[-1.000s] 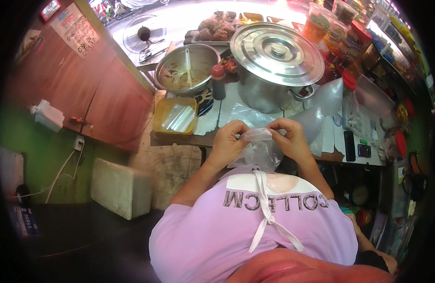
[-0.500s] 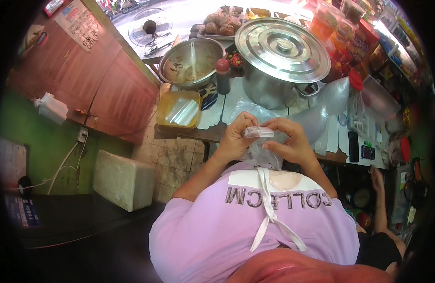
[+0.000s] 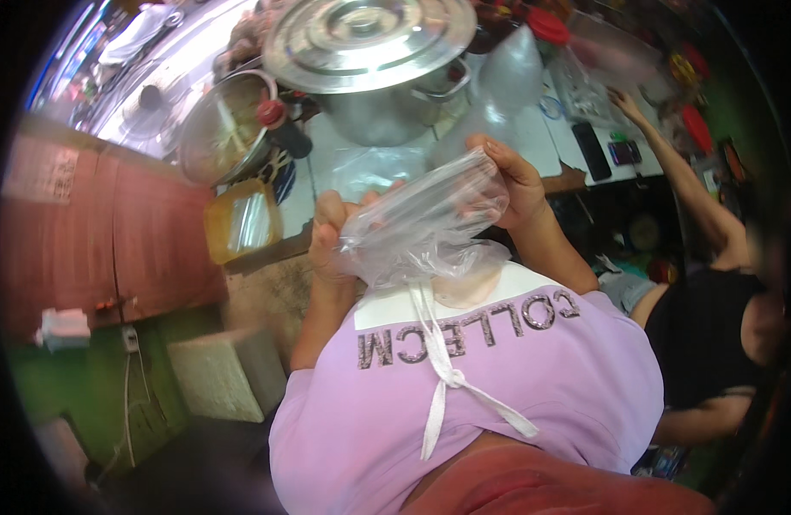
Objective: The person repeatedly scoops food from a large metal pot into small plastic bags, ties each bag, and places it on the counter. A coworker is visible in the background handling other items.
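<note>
A clear plastic bag (image 3: 421, 210) is stretched wide between my two hands, just in front of my chest. My left hand (image 3: 333, 230) grips one side of it, fingers curled. At the other side, my right hand (image 3: 514, 182) pinches the bag's upper corner, thumb and fingers partly seen through the film. The lower part of the bag hangs crumpled over my shirt. Beyond my hands, a flat sheet of clear plastic (image 3: 374, 167) lies on the white table in front of a large lidded metal pot (image 3: 374, 112).
Left of the pot are a red-capped sauce bottle (image 3: 285, 130), a metal bowl (image 3: 228, 129) and a yellow tray (image 3: 271, 225). A filled clear bag (image 3: 509, 73) and black phone (image 3: 591, 153) lie rightward. Another person's arm (image 3: 683, 167) reaches onto the table. A white foam box (image 3: 217, 369) sits left.
My hands have moved apart, spreading the bag that was bunched between them. The view has shifted, and the other person has leaned in at the right with an arm over the table.
</note>
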`<state>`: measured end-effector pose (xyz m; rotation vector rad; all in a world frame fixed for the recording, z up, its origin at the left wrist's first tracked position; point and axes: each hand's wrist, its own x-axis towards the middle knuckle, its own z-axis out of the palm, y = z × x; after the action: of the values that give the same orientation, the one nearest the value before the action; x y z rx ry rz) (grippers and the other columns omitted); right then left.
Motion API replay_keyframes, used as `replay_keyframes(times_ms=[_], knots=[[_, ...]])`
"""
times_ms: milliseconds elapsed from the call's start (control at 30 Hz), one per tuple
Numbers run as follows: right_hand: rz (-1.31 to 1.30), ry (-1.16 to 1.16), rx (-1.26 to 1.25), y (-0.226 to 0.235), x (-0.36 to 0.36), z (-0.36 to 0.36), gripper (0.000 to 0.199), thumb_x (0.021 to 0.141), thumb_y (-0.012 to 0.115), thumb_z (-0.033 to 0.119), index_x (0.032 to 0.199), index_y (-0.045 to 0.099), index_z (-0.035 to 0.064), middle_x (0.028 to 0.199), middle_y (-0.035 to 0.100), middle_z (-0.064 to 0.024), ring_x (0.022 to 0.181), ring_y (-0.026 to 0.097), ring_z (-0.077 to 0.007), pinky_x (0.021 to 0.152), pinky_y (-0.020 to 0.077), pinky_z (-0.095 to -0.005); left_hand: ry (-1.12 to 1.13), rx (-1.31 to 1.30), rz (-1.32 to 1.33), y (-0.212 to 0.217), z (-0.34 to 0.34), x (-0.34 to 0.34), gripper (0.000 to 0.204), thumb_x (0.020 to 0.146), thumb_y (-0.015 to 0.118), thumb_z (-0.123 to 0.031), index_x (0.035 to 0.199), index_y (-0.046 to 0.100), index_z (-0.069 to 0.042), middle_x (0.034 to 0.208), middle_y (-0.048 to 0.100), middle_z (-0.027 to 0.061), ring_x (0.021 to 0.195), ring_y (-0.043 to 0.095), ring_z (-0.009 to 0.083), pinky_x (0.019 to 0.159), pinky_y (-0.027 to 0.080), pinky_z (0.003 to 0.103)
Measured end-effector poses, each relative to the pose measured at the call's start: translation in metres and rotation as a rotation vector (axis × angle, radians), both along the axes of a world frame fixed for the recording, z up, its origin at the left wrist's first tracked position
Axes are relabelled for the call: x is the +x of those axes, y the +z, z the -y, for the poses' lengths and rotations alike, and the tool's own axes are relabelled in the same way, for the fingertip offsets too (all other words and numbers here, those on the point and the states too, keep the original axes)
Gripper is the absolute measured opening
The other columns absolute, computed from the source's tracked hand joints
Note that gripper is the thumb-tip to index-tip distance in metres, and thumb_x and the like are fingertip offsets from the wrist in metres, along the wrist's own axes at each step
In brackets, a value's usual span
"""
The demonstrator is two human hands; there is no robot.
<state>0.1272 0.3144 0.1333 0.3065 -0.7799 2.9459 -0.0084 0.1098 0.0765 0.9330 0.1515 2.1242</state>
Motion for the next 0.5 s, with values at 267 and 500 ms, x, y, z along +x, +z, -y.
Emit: replay_keyframes(times_ms=[267, 500], knots=[[0.249, -0.620, 0.295, -0.027, 0.018, -0.106, 0.014, 0.099, 0.055, 0.024, 0.094, 0.054, 0.0114, 0.060, 0.043, 0.0038, 0.045, 0.041, -0.0090, 0.044, 0.0375, -0.0285, -0.430, -0.267, 0.546, 0.002, -0.103, -0.010, 0.033, 0.099, 0.051, -0.023, 0.131, 0.048, -0.016, 0.116, 0.061, 0.0104, 0.107, 0.060, 0.0251, 0.092, 0.052, 0.041], [0.869, -0.582, 0.375, -0.191, 0.000, -0.112, 0.023, 0.095, 0.055, 0.025, 0.113, 0.060, 0.0122, 0.094, 0.063, -0.0026, 0.083, 0.062, -0.0173, 0.071, 0.0522, -0.0329, 0.068, -0.912, 0.310, -0.085, -0.167, 0.001, 0.025, 0.094, 0.056, -0.007, 0.118, 0.052, -0.009, 0.106, 0.064, 0.0075, 0.100, 0.062, 0.0202, 0.085, 0.053, 0.036]])
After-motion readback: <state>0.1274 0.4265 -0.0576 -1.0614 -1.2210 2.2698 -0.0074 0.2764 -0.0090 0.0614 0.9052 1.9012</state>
